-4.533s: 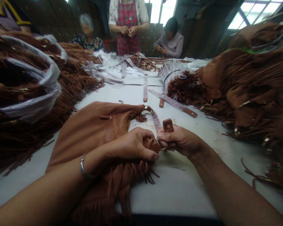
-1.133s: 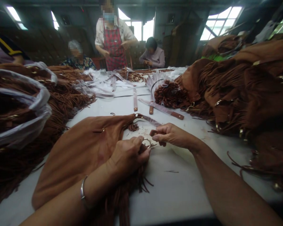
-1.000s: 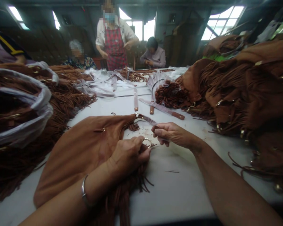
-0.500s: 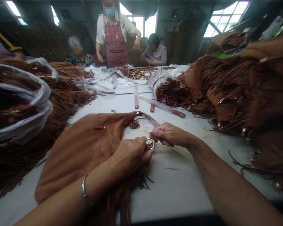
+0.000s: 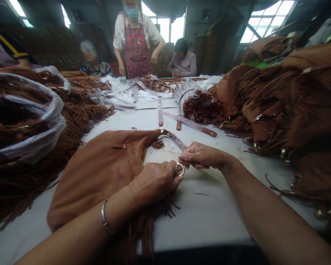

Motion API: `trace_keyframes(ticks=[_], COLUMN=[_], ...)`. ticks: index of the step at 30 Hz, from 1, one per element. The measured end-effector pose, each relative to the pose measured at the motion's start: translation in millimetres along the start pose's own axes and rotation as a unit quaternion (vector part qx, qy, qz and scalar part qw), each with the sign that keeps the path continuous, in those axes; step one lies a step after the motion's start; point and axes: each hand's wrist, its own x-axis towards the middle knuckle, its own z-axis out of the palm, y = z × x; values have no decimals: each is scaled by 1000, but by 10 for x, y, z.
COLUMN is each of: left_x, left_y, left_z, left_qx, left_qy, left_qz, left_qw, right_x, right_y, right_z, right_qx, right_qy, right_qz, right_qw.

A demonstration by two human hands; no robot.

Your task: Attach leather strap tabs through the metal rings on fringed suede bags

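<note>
A brown fringed handbag [image 5: 99,169] lies flat on the white table, its fringe hanging toward me. My left hand [image 5: 160,178] is closed on the bag's near end, at a metal ring [image 5: 180,169] that shows between thumb and forefinger. Just right of it, my right hand [image 5: 201,155] pinches the free end of the plastic-wrapped strap [image 5: 176,140]. The strap's other end joins the bag's far corner, beside a small tassel [image 5: 157,143]. Strap end and ring are close together; my fingers hide whether the strap passes through.
Loose wrapped straps [image 5: 193,125] lie beyond the bag, near a tied strap bundle [image 5: 200,105]. Brown fringed bags are heaped at left [image 5: 79,106] and right [image 5: 281,95]. Several people are across the table, one standing in a checked apron [image 5: 137,51].
The strap end that showed beside the ring is now hidden by my right fingers. Both hands and the bag have shifted slightly right in view. The standing person's arms have lowered.
</note>
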Motion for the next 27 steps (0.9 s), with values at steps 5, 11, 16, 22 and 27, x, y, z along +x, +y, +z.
trace_keyframes(ticks=[5, 11, 16, 22, 27], left_x=[-6, 21, 58, 75, 111], left_y=[-29, -38, -96, -148, -210], left_z=[-21, -29, -29, 8, 79], left_qx=[-20, -26, -13, -136, -202], left_qy=[-23, -22, 10, 12, 88], left_qz=[60, 4, -32, -71, -51], left_qw=[998, 999, 999, 988, 974], right_x=[-14, -1, 32, 85, 190], right_y=[11, 11, 25, 51, 28], right_z=[-7, 66, 63, 109, 293], right_qx=[-15, 30, 37, 64, 110], right_qy=[-26, -27, 50, 151, 101], right_qz=[14, 2, -19, -41, -55], right_qw=[999, 999, 998, 986, 987])
